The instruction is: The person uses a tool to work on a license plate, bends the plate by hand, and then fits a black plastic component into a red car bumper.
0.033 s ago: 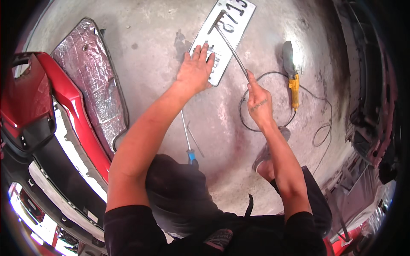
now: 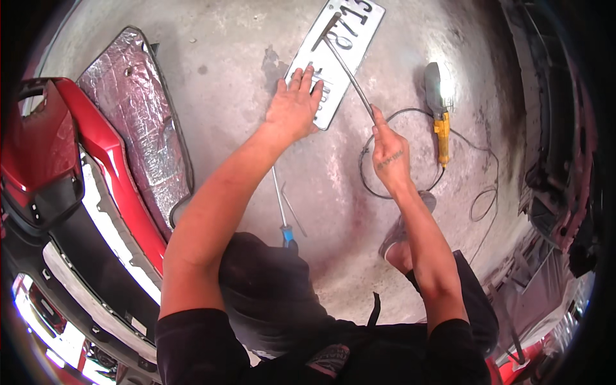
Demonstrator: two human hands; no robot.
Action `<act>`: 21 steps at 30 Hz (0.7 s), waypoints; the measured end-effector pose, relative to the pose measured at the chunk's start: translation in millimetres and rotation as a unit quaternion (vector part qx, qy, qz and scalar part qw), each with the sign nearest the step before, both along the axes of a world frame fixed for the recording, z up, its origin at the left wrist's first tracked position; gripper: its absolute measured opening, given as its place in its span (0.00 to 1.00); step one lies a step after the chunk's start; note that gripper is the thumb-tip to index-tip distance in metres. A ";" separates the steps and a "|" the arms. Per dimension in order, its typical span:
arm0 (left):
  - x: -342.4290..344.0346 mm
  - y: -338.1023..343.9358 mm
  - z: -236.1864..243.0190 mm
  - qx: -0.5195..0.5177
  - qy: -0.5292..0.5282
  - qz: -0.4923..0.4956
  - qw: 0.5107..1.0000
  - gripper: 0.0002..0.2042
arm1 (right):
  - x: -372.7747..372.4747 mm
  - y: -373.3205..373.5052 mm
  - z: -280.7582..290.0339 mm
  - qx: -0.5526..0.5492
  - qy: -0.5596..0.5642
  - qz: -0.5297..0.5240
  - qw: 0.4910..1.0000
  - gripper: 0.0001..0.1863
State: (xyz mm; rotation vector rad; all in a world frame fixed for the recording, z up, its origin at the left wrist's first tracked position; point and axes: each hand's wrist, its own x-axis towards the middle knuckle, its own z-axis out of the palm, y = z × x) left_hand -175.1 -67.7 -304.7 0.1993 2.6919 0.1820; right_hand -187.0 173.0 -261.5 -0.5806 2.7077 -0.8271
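Plate job, both hands in view. Your left hand (image 2: 292,110) lay on the lower end of the white license plate (image 2: 332,67), palm down, fingers spread and gripping nothing. The plate was on the concrete floor (image 2: 237,96), tilted lengthwise up to the right, top edge cut off by the frame.

Your right hand (image 2: 391,153) had its fingers wrapped around the hammer (image 2: 351,79), near the handle's lower end, thumb along the shaft. The head was over the plate's upper half; couldn't tell whether it touched.

Below your left wrist: blue-handled screwdriver (image 2: 287,235), a thin metal rod (image 2: 295,213) just beside it. Right side: yellow-handled work lamp (image 2: 441,131), lit, cord (image 2: 363,174) looped near your right hand. Left side: foil-faced panel (image 2: 131,106) next to a red body panel (image 2: 110,144).
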 end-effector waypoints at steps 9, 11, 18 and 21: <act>2.5 -3.3 -5.4 0.016 0.010 0.002 1.000 0.50 | 13.6 3.5 2.7 0.012 -0.015 0.005 1.000 0.32; 1.9 -2.8 -6.6 0.013 0.011 -0.001 1.000 0.50 | 13.6 10.1 -5.3 0.025 -0.016 0.020 0.999 0.32; -1.3 -1.3 -1.6 0.012 -0.003 0.000 1.000 0.50 | 7.5 7.5 -6.6 0.024 -0.017 0.007 1.000 0.29; -1.0 -1.4 1.8 0.007 -0.022 0.006 1.000 0.51 | -3.7 0.6 -3.0 -0.003 0.015 -0.018 1.000 0.29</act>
